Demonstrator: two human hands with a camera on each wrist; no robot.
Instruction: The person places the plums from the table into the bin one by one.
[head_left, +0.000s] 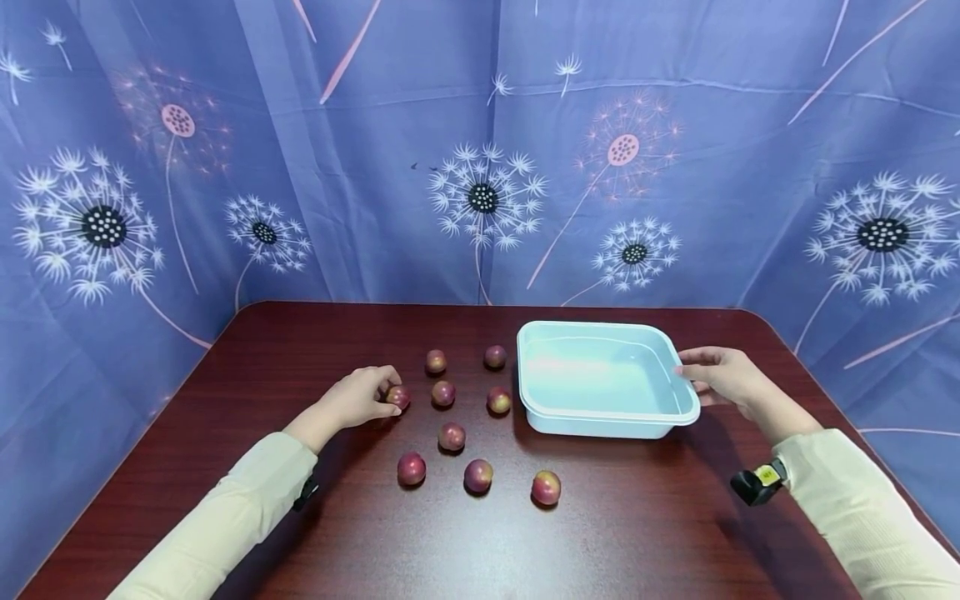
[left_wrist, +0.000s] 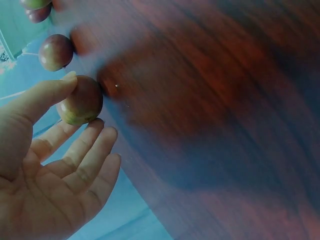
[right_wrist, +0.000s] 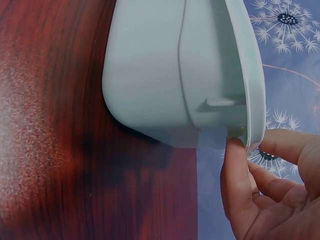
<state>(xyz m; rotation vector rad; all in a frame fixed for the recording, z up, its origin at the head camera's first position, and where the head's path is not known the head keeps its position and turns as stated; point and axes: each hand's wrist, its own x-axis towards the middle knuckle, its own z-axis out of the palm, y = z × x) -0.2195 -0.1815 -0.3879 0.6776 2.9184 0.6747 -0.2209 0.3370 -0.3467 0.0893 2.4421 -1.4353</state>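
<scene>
In the head view my left hand (head_left: 358,397) pinches a reddish plum (head_left: 398,397) at the left of a loose group of plums. The left wrist view has the thumb on one side of this plum (left_wrist: 81,101) and fingertips against the other. On the right, my right hand (head_left: 722,379) holds the right rim of a pale blue plastic basin (head_left: 600,423). The right wrist view shows thumb and fingers gripping the rim of the basin (right_wrist: 150,65) at its corner. No plums are visible inside the basin.
Several other plums lie spread over the dark wooden table (head_left: 337,525), among them one plum (head_left: 495,357) and another plum (head_left: 498,400) close to the basin's left side. A blue dandelion-print curtain (head_left: 375,167) hangs behind the table.
</scene>
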